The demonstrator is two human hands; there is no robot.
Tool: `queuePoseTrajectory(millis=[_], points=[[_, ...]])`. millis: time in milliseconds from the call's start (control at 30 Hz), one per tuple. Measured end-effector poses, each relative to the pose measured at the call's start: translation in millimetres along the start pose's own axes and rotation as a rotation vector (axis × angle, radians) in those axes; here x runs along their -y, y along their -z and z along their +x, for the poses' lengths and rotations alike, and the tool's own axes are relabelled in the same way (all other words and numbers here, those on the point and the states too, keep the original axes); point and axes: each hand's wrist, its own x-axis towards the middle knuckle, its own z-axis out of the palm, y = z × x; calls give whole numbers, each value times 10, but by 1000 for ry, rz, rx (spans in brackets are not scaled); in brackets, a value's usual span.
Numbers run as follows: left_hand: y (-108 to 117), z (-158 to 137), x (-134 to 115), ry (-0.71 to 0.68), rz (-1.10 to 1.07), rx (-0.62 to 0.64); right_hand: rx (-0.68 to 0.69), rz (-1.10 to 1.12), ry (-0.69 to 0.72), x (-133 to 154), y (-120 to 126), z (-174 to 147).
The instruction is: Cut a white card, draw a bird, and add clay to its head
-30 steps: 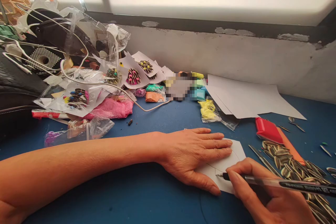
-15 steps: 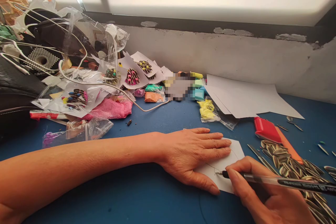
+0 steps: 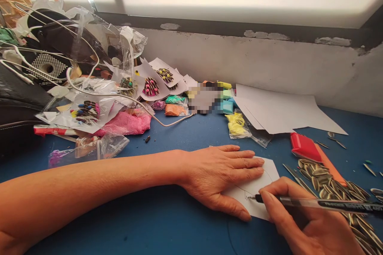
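My left hand (image 3: 226, 177) lies flat on a small piece of white paper (image 3: 270, 167), fingers stretched toward the right, covering much of the sheet. My right hand (image 3: 302, 215) grips a black-and-clear pen (image 3: 332, 204) between thumb and fingers. The pen's tip touches the paper just right of my left thumb. Thin dark lines show there: a curve near the left fingertips and a short zigzag stroke at the tip. What lies under my left palm is hidden.
Striped sunflower seeds (image 3: 326, 179), a red packet (image 3: 304, 147) and a pointed metal tool (image 3: 299, 179) lie at the right. White sheets (image 3: 278, 107) rest by the wall. Colored clay packets (image 3: 175, 109), seed-covered crafts (image 3: 150, 87), plastic bags and a white cable (image 3: 163, 123) crowd the back left.
The pen tip has moved slightly right, and the small stroke on the paper has grown into a zigzag. My left hand stays in place.
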Motion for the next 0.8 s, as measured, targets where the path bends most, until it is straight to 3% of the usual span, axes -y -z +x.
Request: queuePoseTrajectory(millis=[233,400,600,800], points=[[11,0,-8,5,11,13,59,27,-9,-70,48,1],[15,3,-13,9,3,13,-41,84,-128,24,-1,-32],[12,2,-16,7,-9,13,-19,-24,70,-27,47,20],[96,-22,7,-2,-3,17,-74,-109,45,13,137,44]])
